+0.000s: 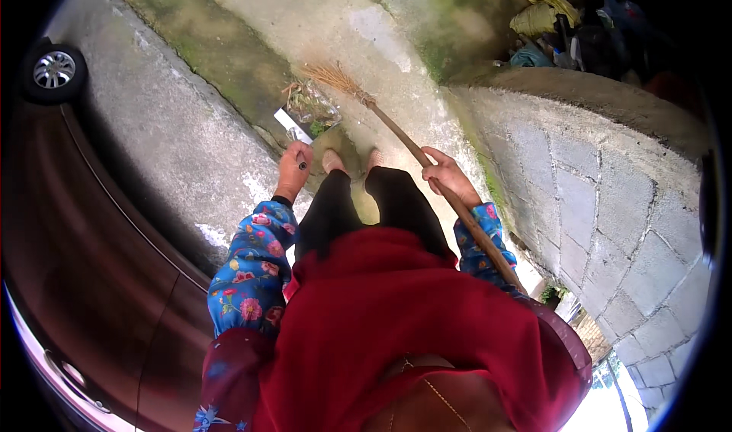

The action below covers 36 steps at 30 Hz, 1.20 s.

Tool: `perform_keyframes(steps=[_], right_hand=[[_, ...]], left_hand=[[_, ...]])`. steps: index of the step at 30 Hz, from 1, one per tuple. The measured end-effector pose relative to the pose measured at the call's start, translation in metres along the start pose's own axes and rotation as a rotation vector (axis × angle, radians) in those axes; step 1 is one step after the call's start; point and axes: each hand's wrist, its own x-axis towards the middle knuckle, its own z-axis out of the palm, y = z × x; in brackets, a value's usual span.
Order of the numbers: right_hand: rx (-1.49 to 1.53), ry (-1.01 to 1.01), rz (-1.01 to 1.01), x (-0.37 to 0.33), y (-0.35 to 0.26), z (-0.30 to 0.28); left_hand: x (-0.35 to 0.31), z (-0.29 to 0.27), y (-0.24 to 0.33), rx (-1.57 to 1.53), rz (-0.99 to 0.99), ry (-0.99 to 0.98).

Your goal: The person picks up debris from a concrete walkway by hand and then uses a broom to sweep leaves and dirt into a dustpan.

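My left hand is closed around the handle of a dustpan, whose end pokes out of my fist. Dry leaves, twigs and a bit of green lie in or just beyond the pan; its far edge is hard to make out. In my right hand is the wooden stick of a twig broom, gripped partway along. The stick slants back over my right forearm. Its splayed bristles reach the ground just right of the leaves, blurred at the tips.
A dark reddish-brown car stands along the left, its wheel at the far end. A low block wall curves along the right. Bags and clutter sit behind it. Mossy, stained concrete runs ahead, with a raised slab beside the car.
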Motion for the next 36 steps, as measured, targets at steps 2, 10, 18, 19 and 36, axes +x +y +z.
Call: perform_keyframes(steps=[2, 10, 18, 19, 36], right_hand=[[-0.045, -0.013, -0.058, -0.006, -0.018, -0.02], [0.016, 0.08, -0.352, 0.139, -0.206, -0.133], [-0.223, -0.121, -0.006, 0.135, -0.141, -0.091], [-0.174, -0.103, 0.008, 0.109, -0.134, -0.086], [-0.521, -0.154, -0.128, 0.285, -0.341, -0.104]], left_hand=[[0.003, -0.001, 0.006, 0.035, -0.023, -0.014], [-0.011, -0.013, -0.007, -0.001, -0.056, 0.075], [-0.029, -0.009, -0.008, -0.212, -0.414, 0.357], [-0.026, -0.005, -0.005, -0.184, -0.398, 0.403], [-0.009, -0.003, 0.036, -0.381, -0.831, 0.604]])
